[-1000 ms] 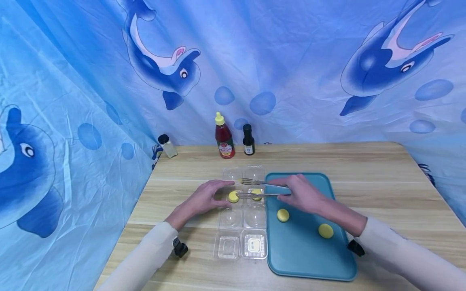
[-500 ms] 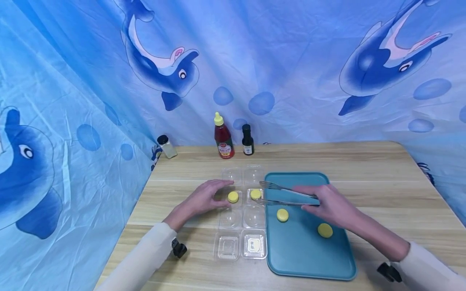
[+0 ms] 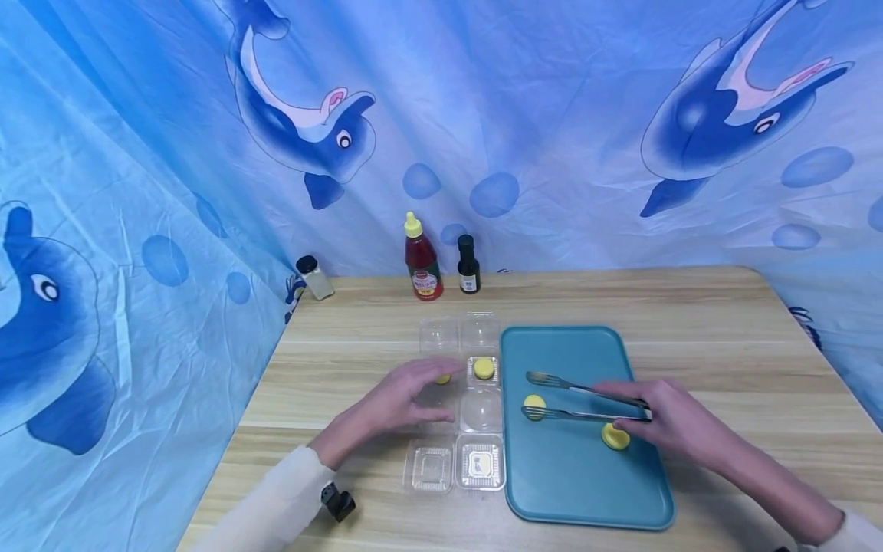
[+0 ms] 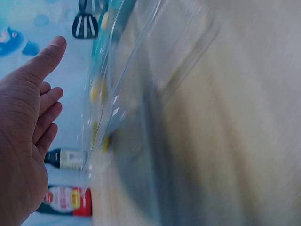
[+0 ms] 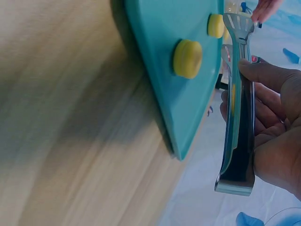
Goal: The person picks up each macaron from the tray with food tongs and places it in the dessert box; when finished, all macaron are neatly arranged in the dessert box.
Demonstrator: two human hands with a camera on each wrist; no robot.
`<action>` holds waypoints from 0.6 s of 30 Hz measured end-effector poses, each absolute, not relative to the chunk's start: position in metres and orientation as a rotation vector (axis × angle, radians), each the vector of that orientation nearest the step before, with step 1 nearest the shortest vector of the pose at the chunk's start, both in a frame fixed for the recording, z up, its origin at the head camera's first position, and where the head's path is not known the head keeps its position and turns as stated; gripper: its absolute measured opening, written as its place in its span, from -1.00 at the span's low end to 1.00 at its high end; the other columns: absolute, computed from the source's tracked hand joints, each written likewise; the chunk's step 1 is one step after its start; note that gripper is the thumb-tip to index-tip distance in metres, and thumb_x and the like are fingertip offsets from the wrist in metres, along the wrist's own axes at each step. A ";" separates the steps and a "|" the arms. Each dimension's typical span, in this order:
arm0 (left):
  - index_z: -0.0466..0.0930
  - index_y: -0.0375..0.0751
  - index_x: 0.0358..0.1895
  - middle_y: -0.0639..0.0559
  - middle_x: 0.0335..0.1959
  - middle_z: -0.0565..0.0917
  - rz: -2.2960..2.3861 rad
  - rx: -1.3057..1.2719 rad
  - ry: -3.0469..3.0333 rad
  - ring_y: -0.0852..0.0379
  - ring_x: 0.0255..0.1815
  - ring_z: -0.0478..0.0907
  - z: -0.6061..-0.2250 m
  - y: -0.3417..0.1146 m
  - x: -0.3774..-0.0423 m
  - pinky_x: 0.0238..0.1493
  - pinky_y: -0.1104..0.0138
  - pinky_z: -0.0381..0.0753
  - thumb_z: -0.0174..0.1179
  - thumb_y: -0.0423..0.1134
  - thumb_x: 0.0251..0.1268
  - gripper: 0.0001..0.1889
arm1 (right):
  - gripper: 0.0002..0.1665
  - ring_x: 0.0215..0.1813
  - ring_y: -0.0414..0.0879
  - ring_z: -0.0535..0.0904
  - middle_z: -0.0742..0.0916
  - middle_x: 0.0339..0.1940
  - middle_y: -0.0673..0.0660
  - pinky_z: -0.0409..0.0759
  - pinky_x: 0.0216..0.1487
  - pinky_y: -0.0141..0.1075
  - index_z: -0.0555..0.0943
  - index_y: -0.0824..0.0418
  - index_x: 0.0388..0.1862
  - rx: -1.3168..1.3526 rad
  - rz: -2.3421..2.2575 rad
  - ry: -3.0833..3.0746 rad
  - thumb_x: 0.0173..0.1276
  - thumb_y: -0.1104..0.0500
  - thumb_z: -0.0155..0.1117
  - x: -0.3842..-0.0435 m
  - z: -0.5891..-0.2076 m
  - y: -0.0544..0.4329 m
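My right hand (image 3: 672, 422) holds metal tongs (image 3: 579, 399) by the sides, between thumb and fingers. Their slotted tips are spread above the blue tray (image 3: 586, 491), with the lower one overlapping a round yellow macaron (image 3: 533, 402) in the head view. A second macaron (image 5: 188, 59) lies on the tray below my right hand. My left hand (image 3: 403, 395), thumb and fingers apart and holding nothing, is over the left-hand clear plastic boxes. It partly hides a macaron (image 3: 444, 378) in one box. Another macaron (image 3: 484, 369) sits in the box (image 3: 474, 381) beside it.
Two more clear boxes stand at the front: a left box (image 3: 432, 468) and a right box (image 3: 480, 463), their lids raised behind them. A red sauce bottle (image 3: 423, 261), a small dark bottle (image 3: 468, 265) and a shaker (image 3: 315, 277) line the table's back edge, before a dolphin-print curtain (image 3: 566, 115).
My right hand has drawn the tongs back from the boxes, rightward and toward me over the tray, leaving the left macaron in its box. My left hand has shifted slightly right and nearer.
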State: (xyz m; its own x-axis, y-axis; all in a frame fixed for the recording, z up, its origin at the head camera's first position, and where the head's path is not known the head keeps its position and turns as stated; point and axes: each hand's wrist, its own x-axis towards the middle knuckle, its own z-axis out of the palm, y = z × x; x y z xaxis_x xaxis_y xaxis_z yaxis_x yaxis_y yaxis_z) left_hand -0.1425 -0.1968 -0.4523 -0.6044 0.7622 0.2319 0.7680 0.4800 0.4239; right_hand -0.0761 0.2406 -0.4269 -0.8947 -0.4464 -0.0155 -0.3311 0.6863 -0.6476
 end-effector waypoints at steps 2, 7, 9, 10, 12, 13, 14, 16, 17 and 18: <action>0.45 -0.16 0.53 -0.13 0.48 0.55 -0.787 -1.435 -2.685 -0.08 0.48 0.50 -0.454 -0.193 -0.134 0.52 -0.17 0.39 0.57 0.08 0.19 -0.13 | -0.37 -0.17 -0.14 0.62 0.76 0.25 0.26 0.50 -0.51 -0.39 0.69 0.24 0.33 -0.637 -0.994 2.717 0.26 0.27 0.62 -0.074 -0.430 0.243; 0.44 -0.05 0.55 0.05 0.48 0.56 -0.772 -1.497 -2.736 0.05 0.49 0.47 -0.462 -0.186 -0.113 0.54 -0.09 0.39 0.57 0.17 0.13 -0.08 | -0.37 -0.25 -0.24 0.60 0.76 0.25 0.28 0.48 -0.54 -0.40 0.70 0.27 0.32 -0.659 -0.989 2.705 0.26 0.28 0.63 -0.072 -0.435 0.246; 0.44 -0.05 0.55 0.12 0.47 0.56 -0.755 -1.540 -2.729 0.12 0.49 0.46 -0.466 -0.184 -0.107 0.55 0.01 0.40 0.58 0.22 0.09 -0.04 | -0.37 -0.39 -0.30 0.54 0.75 0.25 0.30 0.45 -0.58 -0.41 0.69 0.27 0.33 -0.665 -0.993 2.698 0.26 0.29 0.62 -0.072 -0.437 0.247; 0.44 -0.06 0.55 0.14 0.46 0.57 -0.735 -1.564 -2.713 0.15 0.48 0.47 -0.467 -0.183 -0.105 0.55 0.04 0.40 0.58 0.25 0.06 -0.02 | -0.37 -0.46 -0.31 0.48 0.75 0.25 0.31 0.43 -0.60 -0.40 0.69 0.27 0.33 -0.668 -0.996 2.695 0.26 0.29 0.62 -0.072 -0.437 0.247; 0.44 -0.09 0.54 0.14 0.45 0.57 -0.687 -1.610 -2.660 0.17 0.46 0.48 -0.470 -0.181 -0.100 0.54 0.08 0.43 0.58 0.31 0.03 0.02 | -0.37 -0.56 -0.31 0.41 0.75 0.23 0.33 0.41 -0.62 -0.41 0.69 0.27 0.33 -0.676 -1.007 2.694 0.26 0.30 0.61 -0.071 -0.438 0.247; 0.43 -0.10 0.54 0.13 0.45 0.58 -0.669 -1.627 -2.637 0.18 0.46 0.48 -0.472 -0.180 -0.099 0.53 0.08 0.44 0.57 0.32 0.01 0.04 | -0.37 -0.59 -0.30 0.38 0.75 0.23 0.33 0.41 -0.63 -0.41 0.69 0.27 0.33 -0.678 -1.011 2.695 0.26 0.31 0.61 -0.071 -0.439 0.247; 0.43 -0.10 0.54 0.13 0.45 0.57 -0.655 -1.636 -2.621 0.18 0.46 0.48 -0.472 -0.180 -0.097 0.53 0.09 0.44 0.57 0.33 0.00 0.04 | -0.37 -0.60 -0.30 0.37 0.76 0.22 0.33 0.41 -0.63 -0.41 0.69 0.27 0.33 -0.681 -1.012 2.696 0.26 0.32 0.61 -0.071 -0.439 0.247; 0.43 -0.10 0.54 0.13 0.45 0.57 -0.647 -1.649 -2.600 0.18 0.46 0.47 -0.474 -0.179 -0.095 0.52 0.06 0.45 0.58 0.34 -0.02 0.06 | -0.38 -0.60 -0.30 0.38 0.76 0.21 0.33 0.41 -0.63 -0.41 0.69 0.26 0.33 -0.672 -1.014 2.695 0.27 0.32 0.60 -0.071 -0.440 0.247; 0.43 -0.09 0.55 0.13 0.46 0.57 -0.647 -1.651 -2.597 0.18 0.47 0.47 -0.474 -0.178 -0.094 0.53 0.05 0.45 0.59 0.34 -0.02 0.06 | -0.38 -0.60 -0.30 0.39 0.76 0.21 0.33 0.42 -0.63 -0.41 0.69 0.25 0.33 -0.660 -1.016 2.692 0.27 0.33 0.59 -0.071 -0.440 0.247; 0.43 -0.08 0.55 0.13 0.46 0.57 -0.660 -1.651 -2.602 0.18 0.47 0.46 -0.474 -0.178 -0.093 0.53 0.04 0.44 0.60 0.33 -0.03 0.06 | -0.38 -0.58 -0.29 0.40 0.75 0.22 0.34 0.42 -0.63 -0.41 0.69 0.25 0.33 -0.650 -1.017 2.688 0.27 0.33 0.59 -0.071 -0.441 0.247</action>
State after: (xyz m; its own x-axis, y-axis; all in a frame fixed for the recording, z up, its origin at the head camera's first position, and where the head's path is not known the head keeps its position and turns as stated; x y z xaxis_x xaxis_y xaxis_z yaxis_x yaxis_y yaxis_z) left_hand -0.0932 -0.1780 -0.4738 -0.4508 0.8672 0.2116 0.8631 0.3630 0.3511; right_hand -0.0711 0.2469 -0.4407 -0.8848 -0.4652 -0.0260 -0.3316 0.6678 -0.6664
